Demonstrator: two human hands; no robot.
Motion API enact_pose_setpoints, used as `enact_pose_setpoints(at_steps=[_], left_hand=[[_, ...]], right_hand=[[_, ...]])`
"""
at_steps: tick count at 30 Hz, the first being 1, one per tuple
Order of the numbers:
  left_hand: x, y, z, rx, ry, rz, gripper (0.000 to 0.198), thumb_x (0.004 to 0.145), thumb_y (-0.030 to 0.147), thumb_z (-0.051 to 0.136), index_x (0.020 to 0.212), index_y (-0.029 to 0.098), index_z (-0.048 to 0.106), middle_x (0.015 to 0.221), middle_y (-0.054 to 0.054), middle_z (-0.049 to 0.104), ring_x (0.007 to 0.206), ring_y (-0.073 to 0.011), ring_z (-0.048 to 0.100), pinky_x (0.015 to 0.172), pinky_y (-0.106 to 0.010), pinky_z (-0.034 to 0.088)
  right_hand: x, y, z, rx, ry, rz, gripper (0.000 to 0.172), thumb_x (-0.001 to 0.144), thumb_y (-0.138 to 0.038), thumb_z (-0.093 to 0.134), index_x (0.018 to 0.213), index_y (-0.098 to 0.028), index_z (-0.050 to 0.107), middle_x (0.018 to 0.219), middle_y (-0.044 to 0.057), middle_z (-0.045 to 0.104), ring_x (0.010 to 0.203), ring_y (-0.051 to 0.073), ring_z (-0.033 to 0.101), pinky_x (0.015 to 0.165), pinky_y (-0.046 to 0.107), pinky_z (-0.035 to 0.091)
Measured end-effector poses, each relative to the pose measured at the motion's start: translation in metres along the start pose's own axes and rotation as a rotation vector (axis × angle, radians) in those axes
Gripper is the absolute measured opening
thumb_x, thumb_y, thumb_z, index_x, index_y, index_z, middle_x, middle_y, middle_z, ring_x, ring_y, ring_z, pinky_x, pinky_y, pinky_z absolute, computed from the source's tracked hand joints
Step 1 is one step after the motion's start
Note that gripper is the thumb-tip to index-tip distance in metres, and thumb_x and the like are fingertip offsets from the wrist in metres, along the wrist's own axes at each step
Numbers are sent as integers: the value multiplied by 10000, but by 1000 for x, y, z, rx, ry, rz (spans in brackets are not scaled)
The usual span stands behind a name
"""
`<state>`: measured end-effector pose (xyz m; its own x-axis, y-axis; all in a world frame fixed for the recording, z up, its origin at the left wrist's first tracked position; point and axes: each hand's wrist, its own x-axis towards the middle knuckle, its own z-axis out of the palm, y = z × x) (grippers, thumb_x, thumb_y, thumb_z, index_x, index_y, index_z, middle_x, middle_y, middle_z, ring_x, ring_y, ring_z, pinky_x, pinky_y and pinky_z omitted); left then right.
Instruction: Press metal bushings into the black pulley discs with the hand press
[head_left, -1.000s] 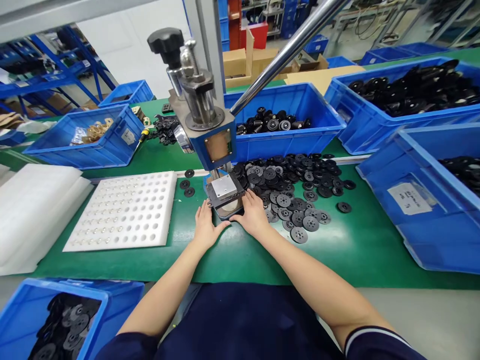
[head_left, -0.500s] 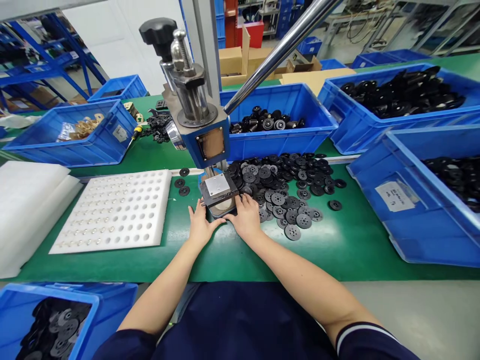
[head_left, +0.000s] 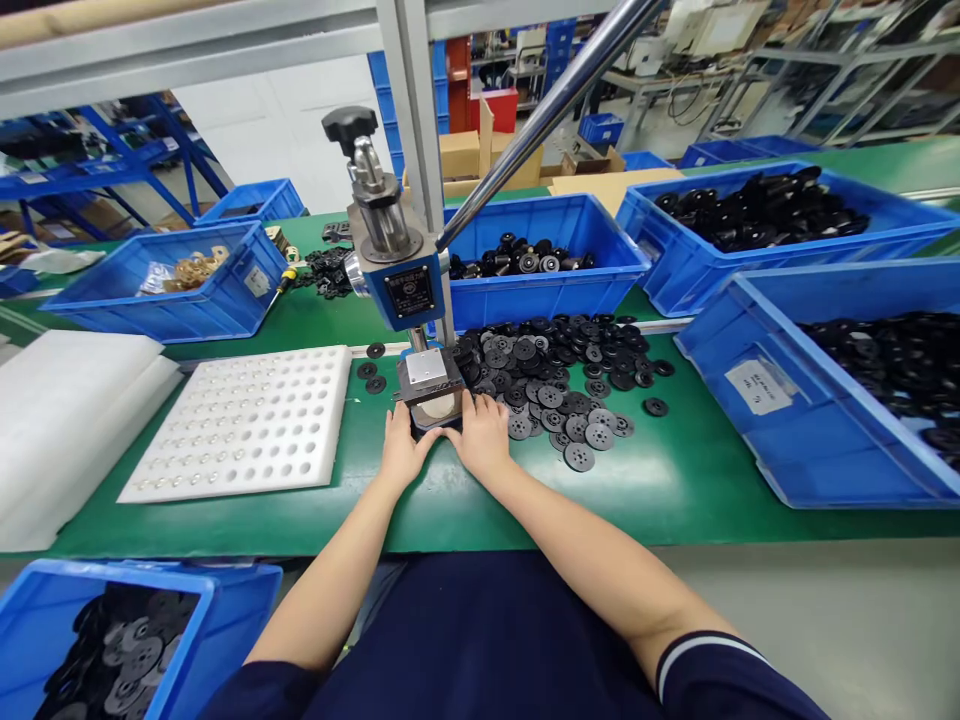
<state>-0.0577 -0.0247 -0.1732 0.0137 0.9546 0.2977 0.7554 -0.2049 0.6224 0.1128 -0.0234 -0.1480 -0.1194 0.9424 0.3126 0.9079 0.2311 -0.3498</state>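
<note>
A blue hand press [head_left: 409,280] stands in front of me, with a silver plate [head_left: 426,367] on its black block. My left hand [head_left: 403,450] grips the left side of the press base [head_left: 437,416], its thumb along the front edge. From the right, my right hand [head_left: 482,437] holds the same base, and the two thumbs nearly meet at the front. The fingertips are partly hidden against the base. Many black slotted discs [head_left: 551,395] lie in a heap just right of my right hand. A few more discs [head_left: 375,383] lie left of the press.
A white foam tray [head_left: 330,440] with small pieces in part of its holes lies left. Blue bins [head_left: 540,298] of black parts stand behind and at right [head_left: 739,450]. Another bin [head_left: 240,600] sits at lower left. The press's long steel lever [head_left: 525,130] slants up to the right.
My view has tilted up and shifted slightly, so the whole scene sits differently in the picture. Both hands stay on the press base, the thumbs a little closer in at the front.
</note>
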Motion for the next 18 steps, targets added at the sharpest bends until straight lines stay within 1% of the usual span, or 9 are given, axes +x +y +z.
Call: enact_pose_setpoints(at_steps=[2, 4, 7, 9, 12, 14, 18], left_hand=[[0, 0, 2, 7, 12, 2, 755, 864, 473, 631, 1488, 176, 328, 1495, -200, 477, 1429, -359, 398, 1189, -605, 247], [0, -2, 5, 10, 15, 4, 750, 870, 483, 625, 1490, 182, 329, 1491, -199, 482, 1428, -360, 399, 1182, -610, 258], [-1, -6, 9, 15, 13, 6, 743, 867, 498, 628, 1474, 167, 356, 1484, -207, 489, 1426, -365, 404, 1186, -608, 256], [-2, -9, 11, 21, 19, 15, 745, 863, 501, 637, 1461, 144, 372, 1480, -220, 489, 1428, -370, 400, 1191, -605, 249], [-4, -11, 13, 26, 38, 29, 752, 863, 497, 643, 1465, 142, 364, 1479, -226, 486, 1426, -370, 402, 1188, -606, 259], [-5, -10, 12, 30, 48, 33, 740, 864, 492, 646, 1458, 144, 373, 1460, -224, 504, 1401, -367, 436, 1182, -605, 273], [-5, -6, 6, 18, 68, 33, 721, 844, 488, 676, 1424, 148, 416, 1391, -213, 560, 1324, -357, 516, 1163, -578, 322]], right_hand=[[-2, 10, -8, -2, -14, -42, 642, 898, -442, 627, 1413, -91, 472, 1120, 220, 676, 1120, 343, 546, 950, 493, 388], [-5, 22, -13, -9, -17, -76, 560, 913, -389, 610, 1392, -120, 502, 1096, 195, 687, 1096, 324, 560, 936, 470, 403], [-13, 38, -15, -21, -9, -108, 426, 924, -367, 585, 1278, -132, 601, 1201, 198, 656, 1183, 327, 533, 959, 465, 407], [-18, 46, -12, -21, -7, -125, 384, 936, -393, 558, 1207, -136, 645, 1286, 197, 620, 1245, 331, 504, 998, 480, 393], [-24, 53, -4, -10, 0, -134, 441, 951, -449, 520, 1219, -121, 643, 1346, 202, 585, 1302, 333, 467, 1045, 498, 366], [-26, 56, -1, 0, 16, -130, 499, 946, -488, 517, 1243, -104, 630, 1359, 214, 573, 1322, 339, 450, 1053, 506, 361], [-32, 58, -3, 13, 35, -154, 572, 916, -566, 537, 1256, -116, 627, 1428, 225, 515, 1356, 359, 425, 1069, 529, 342]])
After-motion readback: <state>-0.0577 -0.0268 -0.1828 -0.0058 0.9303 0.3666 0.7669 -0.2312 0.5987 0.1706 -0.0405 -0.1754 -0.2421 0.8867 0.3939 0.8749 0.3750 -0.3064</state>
